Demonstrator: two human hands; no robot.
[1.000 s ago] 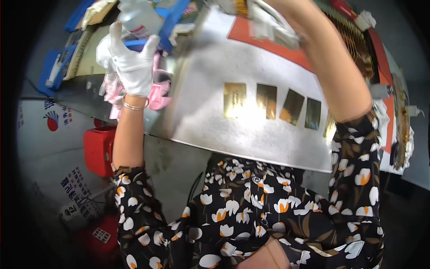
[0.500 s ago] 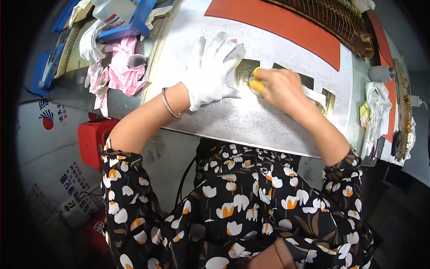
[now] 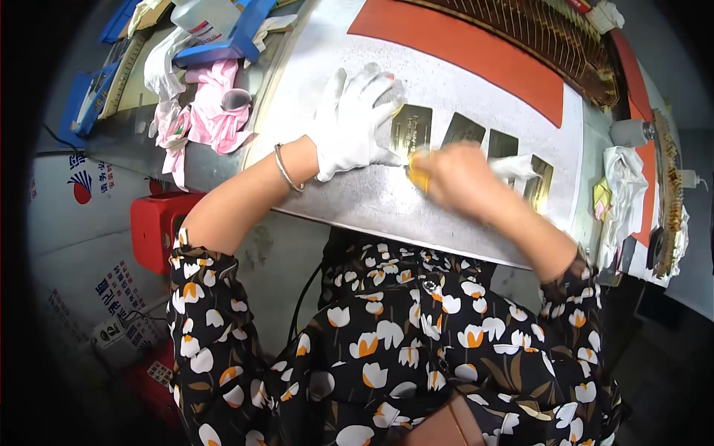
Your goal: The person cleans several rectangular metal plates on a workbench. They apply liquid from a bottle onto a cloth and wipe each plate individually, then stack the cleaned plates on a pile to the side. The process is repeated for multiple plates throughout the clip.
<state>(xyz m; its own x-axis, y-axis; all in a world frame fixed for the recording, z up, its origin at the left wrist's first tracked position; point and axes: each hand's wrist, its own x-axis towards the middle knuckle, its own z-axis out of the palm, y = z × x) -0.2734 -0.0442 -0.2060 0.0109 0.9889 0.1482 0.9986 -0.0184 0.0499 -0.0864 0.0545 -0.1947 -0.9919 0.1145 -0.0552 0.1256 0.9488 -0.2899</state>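
My left hand (image 3: 357, 123), in a white glove, lies flat on the white work surface (image 3: 327, 204) with its fingers spread. Its thumb side is beside the first of several dark, gold-toned metal plates (image 3: 412, 132) with raised markings. My bare right hand (image 3: 465, 175) is pinched at the near edge of that plate, partly smeared by motion. Something yellow (image 3: 418, 172) shows at its fingertips; whether it is a cloth or finger covers I cannot tell. White cloth (image 3: 513, 166) sticks out beside the right hand, over the row. Another plate (image 3: 464, 128) stands farther right, partly hidden by that hand.
An orange-red sheet (image 3: 461, 56) lies at the back, before a rack of brown slats (image 3: 543, 37). At left are a blue tray (image 3: 227, 46), a white bottle (image 3: 204, 16) and pink cloths (image 3: 216, 111). White cloths (image 3: 623, 186) and a grey container (image 3: 631, 132) are at right.
My right hand has moved slightly left and toward me, from the plate's face to its near edge. The gloved left hand stays in place; the whole view has shifted a little.
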